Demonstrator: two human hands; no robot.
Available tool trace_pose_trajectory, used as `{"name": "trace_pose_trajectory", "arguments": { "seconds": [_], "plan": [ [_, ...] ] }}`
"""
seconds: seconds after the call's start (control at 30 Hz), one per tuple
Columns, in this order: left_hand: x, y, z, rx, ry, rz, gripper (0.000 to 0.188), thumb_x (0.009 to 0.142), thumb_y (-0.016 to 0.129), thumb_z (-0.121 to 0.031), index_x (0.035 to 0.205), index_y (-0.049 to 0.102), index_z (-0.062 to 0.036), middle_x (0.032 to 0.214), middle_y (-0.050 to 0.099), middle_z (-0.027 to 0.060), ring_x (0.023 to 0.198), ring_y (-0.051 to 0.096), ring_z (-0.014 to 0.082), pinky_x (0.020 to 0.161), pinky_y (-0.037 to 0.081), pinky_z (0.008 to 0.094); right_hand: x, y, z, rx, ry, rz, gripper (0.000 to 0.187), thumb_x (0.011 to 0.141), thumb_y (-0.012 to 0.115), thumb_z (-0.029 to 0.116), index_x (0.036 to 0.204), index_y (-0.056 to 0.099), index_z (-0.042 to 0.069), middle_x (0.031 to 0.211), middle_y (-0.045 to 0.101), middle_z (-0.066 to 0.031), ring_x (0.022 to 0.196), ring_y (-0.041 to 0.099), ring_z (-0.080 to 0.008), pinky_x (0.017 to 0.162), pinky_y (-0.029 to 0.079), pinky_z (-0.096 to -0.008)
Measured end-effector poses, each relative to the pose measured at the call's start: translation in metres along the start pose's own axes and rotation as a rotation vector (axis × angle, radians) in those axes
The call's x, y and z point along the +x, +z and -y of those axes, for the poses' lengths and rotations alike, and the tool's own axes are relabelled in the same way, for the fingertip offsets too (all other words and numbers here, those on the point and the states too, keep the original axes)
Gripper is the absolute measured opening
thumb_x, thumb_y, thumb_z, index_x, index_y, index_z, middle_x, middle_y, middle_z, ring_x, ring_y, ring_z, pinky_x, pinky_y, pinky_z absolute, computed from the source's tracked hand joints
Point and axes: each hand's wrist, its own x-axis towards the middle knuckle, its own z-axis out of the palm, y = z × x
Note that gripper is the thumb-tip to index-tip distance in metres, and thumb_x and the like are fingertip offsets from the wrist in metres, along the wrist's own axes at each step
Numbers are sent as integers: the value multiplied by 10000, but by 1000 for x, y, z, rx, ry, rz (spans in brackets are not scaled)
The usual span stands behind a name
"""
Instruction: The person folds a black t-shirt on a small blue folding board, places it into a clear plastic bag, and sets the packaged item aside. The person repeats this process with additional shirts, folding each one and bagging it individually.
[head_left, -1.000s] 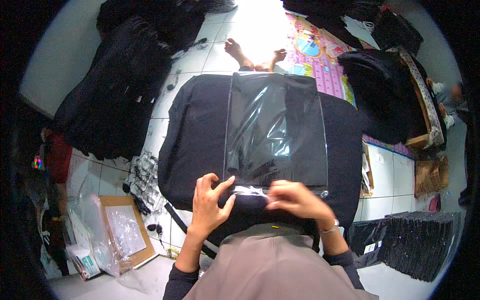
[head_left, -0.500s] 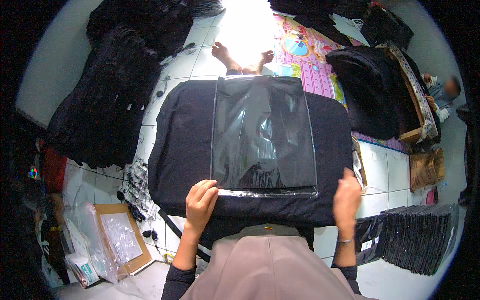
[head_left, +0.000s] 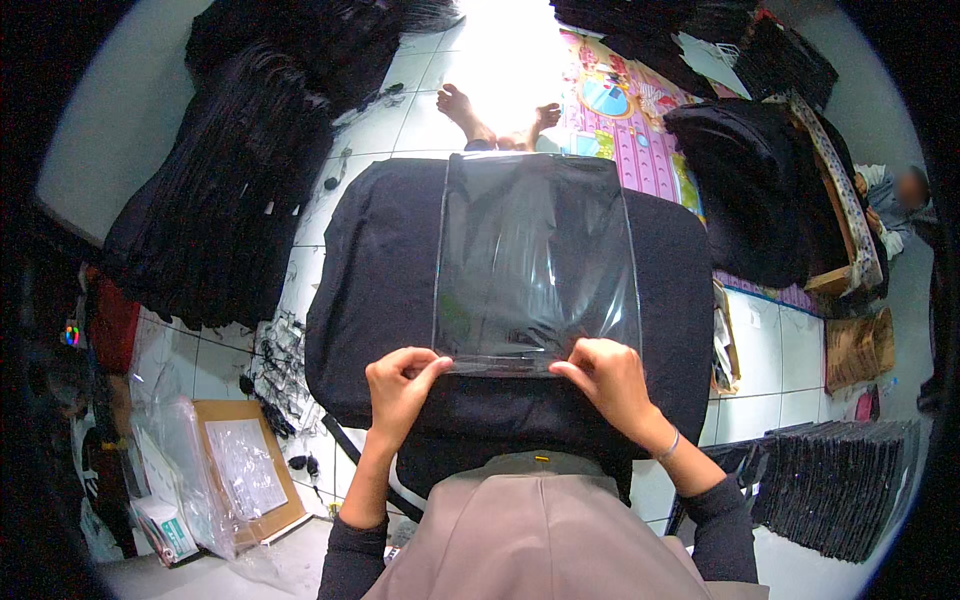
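Observation:
A clear plastic bag [head_left: 535, 260] lies flat on a black cloth-covered board [head_left: 380, 270] across my lap; the dark surface shows through it. My left hand [head_left: 404, 388] pinches the left end of the bag's near edge between thumb and fingers. Farther right along the same edge, my right hand [head_left: 610, 382] grips the plastic with thumb and bent fingers. Whether the bag holds anything is hard to tell through the glare.
Black cloth piles [head_left: 220, 190] stand at the left, and a black heap [head_left: 740, 190] lies at the right. Stacked black packs [head_left: 835, 490] sit lower right, a cardboard box [head_left: 858, 350] above them. A framed board [head_left: 245, 470] is lower left. A person [head_left: 895, 205] is far right.
My right hand has come in from the board's right side and taken hold of the bag's near edge. That edge has lifted slightly and shifted away from me.

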Motion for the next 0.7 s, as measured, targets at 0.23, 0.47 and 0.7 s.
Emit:
{"name": "trace_pose_trajectory", "arguments": {
  "seconds": [0.23, 0.47, 0.7],
  "plan": [
    [13, 1, -13, -54, -176, 24, 147, 768, 778, -104, 755, 701, 21, 613, 665, 39, 550, 597, 64, 540, 469, 219, -12, -32, -18, -112, -16, 15, 315, 732, 793, 292, 704, 604, 41, 637, 600, -101, 579, 595, -241, 551, 463, -360],
    [0, 20, -15, 233, 81, -298, 135, 757, 771, -62, 767, 641, -27, 737, 623, 45, 695, 577, 165, 636, 458, 299, -46, -26, -47, 236, 451, -431, 144, 740, 767, 46, 814, 644, 34, 729, 525, -35, 628, 513, -107, 555, 415, -263],
    [-37, 21, 4, 566, 419, -156, 297, 921, 546, -62, 1195, 616, 27, 1127, 671, 134, 1135, 589, 288, 1075, 307, 463, -67, -12, -43, -199, 93, -438, 204, 762, 559, -114, 918, 650, -19, 967, 620, -159, 909, 614, -325, 837, 483, -381]
  ]
}}
